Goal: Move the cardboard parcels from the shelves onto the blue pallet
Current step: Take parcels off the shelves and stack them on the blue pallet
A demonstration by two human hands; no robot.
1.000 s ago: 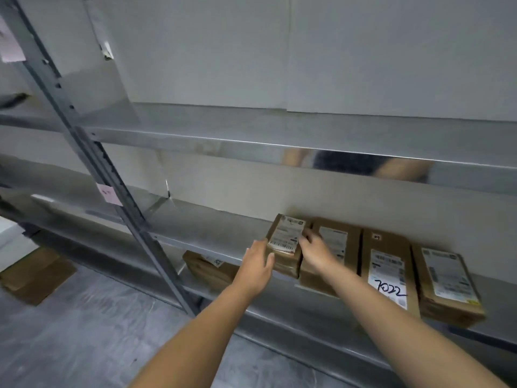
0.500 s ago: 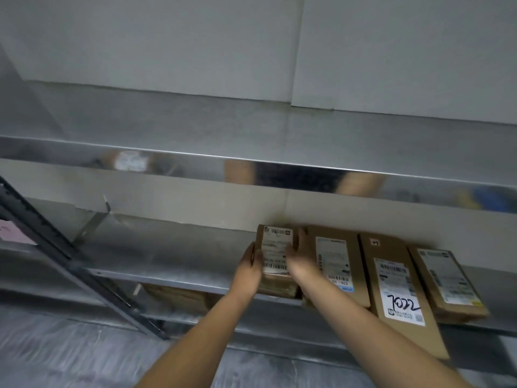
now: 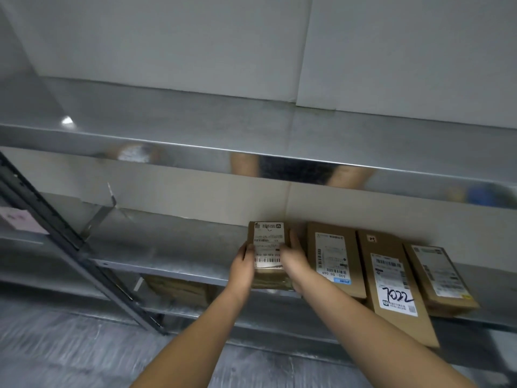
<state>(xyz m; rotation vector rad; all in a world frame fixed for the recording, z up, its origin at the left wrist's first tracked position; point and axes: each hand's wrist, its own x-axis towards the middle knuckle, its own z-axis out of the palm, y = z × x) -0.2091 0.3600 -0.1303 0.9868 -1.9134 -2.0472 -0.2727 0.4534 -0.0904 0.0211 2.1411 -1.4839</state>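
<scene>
Gripping small parcel (image 3: 268,247) at shelf (image 3: 173,268) edge, both hands (image 3: 242,266) clasping sides; three parcels (image 3: 334,256) right of it remain; pallet unseen.

Five brown rectangular cardboard parcels in all. Four lie in one row on the shiny metal middle shelf (image 3: 167,247): the small first parcel (image 3: 270,280), the second parcel (image 3: 335,259), the long third parcel (image 3: 408,329) and the fourth parcel (image 3: 439,275). One lower parcel (image 3: 179,289) sits on the level beneath. Four white printed shipping labels (image 3: 268,242), one on each parcel in the row; one handwritten label (image 3: 394,284) among them reads 7022. Two bare hands: the left hand (image 3: 242,268) and the right hand (image 3: 293,261). Three metal shelf levels, counting the upper shelf (image 3: 251,130) and bottom shelf (image 3: 265,317). One dark slotted metal upright (image 3: 56,233). One pink paper tag (image 3: 19,222)
</scene>
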